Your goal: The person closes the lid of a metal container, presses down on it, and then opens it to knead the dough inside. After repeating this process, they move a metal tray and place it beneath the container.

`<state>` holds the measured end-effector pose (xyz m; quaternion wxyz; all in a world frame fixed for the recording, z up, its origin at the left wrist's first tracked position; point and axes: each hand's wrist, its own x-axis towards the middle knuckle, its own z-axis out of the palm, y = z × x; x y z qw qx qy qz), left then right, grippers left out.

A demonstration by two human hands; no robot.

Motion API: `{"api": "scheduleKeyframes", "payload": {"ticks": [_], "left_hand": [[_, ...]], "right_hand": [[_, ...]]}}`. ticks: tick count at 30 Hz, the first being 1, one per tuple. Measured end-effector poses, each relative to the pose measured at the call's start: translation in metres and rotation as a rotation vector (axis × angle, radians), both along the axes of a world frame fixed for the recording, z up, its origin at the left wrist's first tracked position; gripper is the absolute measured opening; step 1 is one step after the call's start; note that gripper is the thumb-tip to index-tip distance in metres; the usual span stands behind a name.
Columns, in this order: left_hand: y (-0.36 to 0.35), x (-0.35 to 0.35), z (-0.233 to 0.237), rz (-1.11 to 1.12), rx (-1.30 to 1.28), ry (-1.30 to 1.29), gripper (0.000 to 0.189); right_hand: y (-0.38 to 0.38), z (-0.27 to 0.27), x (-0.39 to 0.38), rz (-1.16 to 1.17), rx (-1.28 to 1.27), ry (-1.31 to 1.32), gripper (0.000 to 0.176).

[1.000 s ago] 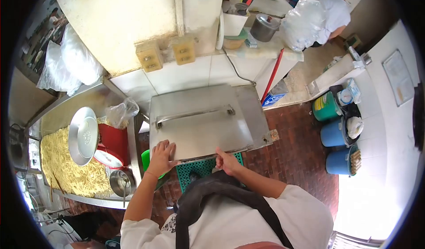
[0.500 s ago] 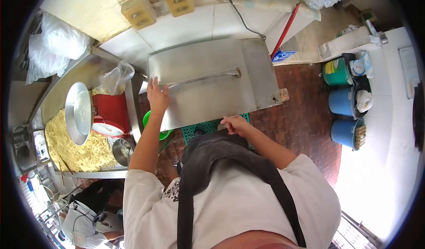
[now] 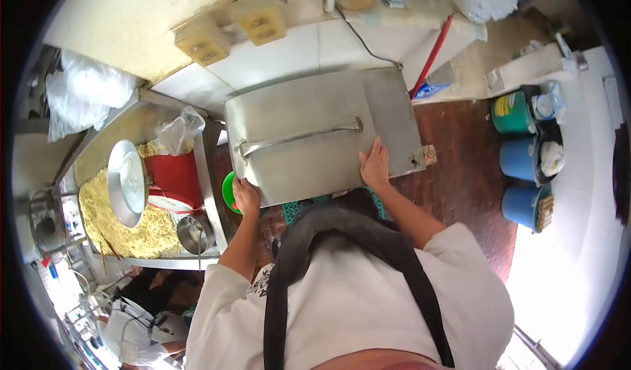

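A wide stainless steel lid (image 3: 302, 169) with a long bar handle (image 3: 299, 137) lies in front of me on a metal unit. My left hand (image 3: 247, 198) grips its near left corner, fingers curled at the edge. On the opposite side, my right hand (image 3: 374, 167) holds the lid's right edge, thumb and fingers pointing away from me. Beyond that hand, a flat steel side panel (image 3: 397, 127) continues to the right. Behind my left hand sits a green bowl or basin (image 3: 228, 191), partly hidden.
Left stands a tray of yellow noodles (image 3: 98, 206) with a red scale (image 3: 172, 176), its round metal pan (image 3: 127, 183) and a steel pot (image 3: 193, 233). Blue bins (image 3: 518, 161) line the right wall. A red pole (image 3: 432, 56) leans behind. Another person (image 3: 128, 330) is at lower left.
My left hand has come down from beside the handle to the lid's near left corner. My right hand has moved up from near my apron onto the lid's right edge.
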<state>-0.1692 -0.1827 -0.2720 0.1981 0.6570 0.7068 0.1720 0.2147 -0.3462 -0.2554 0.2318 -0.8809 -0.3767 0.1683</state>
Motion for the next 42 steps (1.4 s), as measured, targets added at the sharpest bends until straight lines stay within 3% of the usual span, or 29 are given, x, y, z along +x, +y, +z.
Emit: {"api": "scheduleKeyframes", "payload": {"ticks": [4,5,6,8,10,12,14,15,17,20,23,29,35,40,42], "left_hand": [[0.045,0.002,-0.001,-0.044,-0.142,0.008,0.038],[0.062,-0.006,-0.021,-0.223,0.072,0.072,0.039],[0.081,0.001,-0.023,-0.128,0.076,-0.039,0.039],[0.115,0.016,-0.016,-0.196,0.068,0.034,0.038],[0.134,0.024,-0.025,-0.238,0.121,0.099,0.040],[0.131,0.038,-0.015,-0.154,0.169,0.093,0.040],[0.126,0.046,-0.008,-0.073,0.155,0.079,0.042],[0.127,0.046,-0.006,-0.048,0.120,0.069,0.043],[0.128,0.049,-0.003,-0.019,0.071,0.064,0.045],[0.125,0.049,0.001,-0.012,0.049,0.079,0.048],[0.129,0.048,-0.001,-0.017,0.018,0.106,0.047],[0.133,0.050,0.003,-0.021,-0.044,0.033,0.043],[0.139,0.038,-0.012,-0.133,0.041,0.008,0.043],[0.136,0.036,-0.013,-0.136,0.037,0.006,0.042],[0.136,0.032,-0.016,-0.249,0.049,0.093,0.037]], "right_hand": [[0.004,-0.016,0.032,0.084,-0.135,0.109,0.074],[0.003,-0.051,0.059,0.103,-0.127,0.219,0.070],[-0.004,-0.072,0.080,0.124,-0.120,0.331,0.066],[-0.020,-0.025,0.112,-0.025,-0.069,-0.050,0.055],[-0.026,0.048,0.149,-0.119,-0.271,-0.103,0.053],[-0.062,0.018,0.186,-0.337,-0.292,-0.230,0.048],[-0.085,0.005,0.212,-0.413,-0.547,-0.064,0.045],[-0.095,-0.005,0.219,-0.219,-0.582,-0.083,0.045],[-0.112,-0.019,0.223,0.157,-0.641,-0.116,0.045],[-0.090,-0.003,0.206,-0.227,-0.570,0.034,0.047],[-0.080,-0.022,0.190,-0.435,-0.551,-0.022,0.046],[-0.073,-0.034,0.175,-0.584,-0.516,-0.135,0.044],[-0.088,-0.034,0.179,-0.390,-0.452,-0.191,0.031],[-0.106,-0.050,0.189,-0.263,-0.421,-0.189,0.032],[-0.110,-0.050,0.193,-0.215,-0.393,-0.209,0.034]]}}
